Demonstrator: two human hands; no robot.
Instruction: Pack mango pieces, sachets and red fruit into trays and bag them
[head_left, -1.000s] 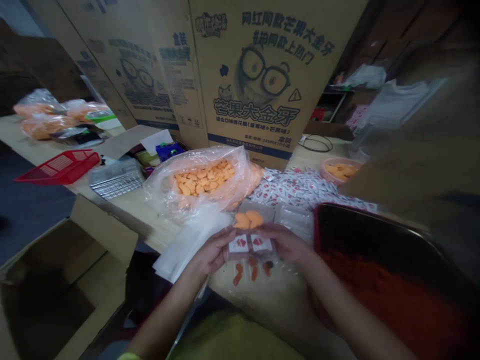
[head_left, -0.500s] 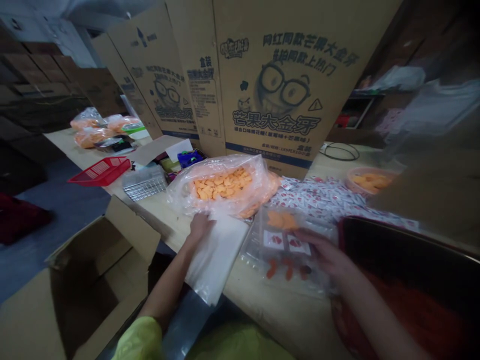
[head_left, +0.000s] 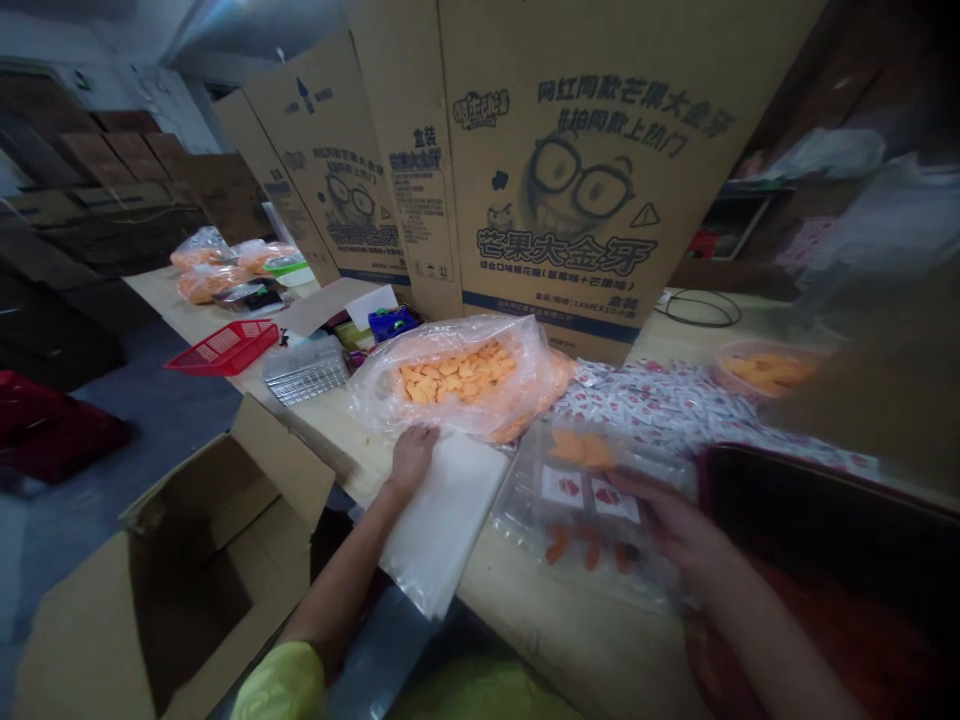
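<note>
My left hand (head_left: 411, 457) rests with bent fingers on the top edge of a stack of clear plastic bags (head_left: 442, 520) that overhangs the table's front edge. My right hand (head_left: 671, 525) holds the right side of a clear plastic tray (head_left: 577, 500) lying on the table. The tray carries orange candy pieces, two small white sachets with red print and some small orange bits. Just behind my left hand lies a big clear bag of orange candy (head_left: 465, 375).
Tall printed cartons (head_left: 592, 170) stand along the back. A heap of white-and-red sachets (head_left: 660, 400), a bowl of orange pieces (head_left: 765, 368) and a dark red-rimmed tray (head_left: 825, 520) lie right. A red basket (head_left: 225, 345) sits left; an open carton (head_left: 180, 570) is below the table edge.
Both hands held the tray together a second ago. My left hand has let go and moved left onto the stack of clear bags; my right hand keeps the tray.
</note>
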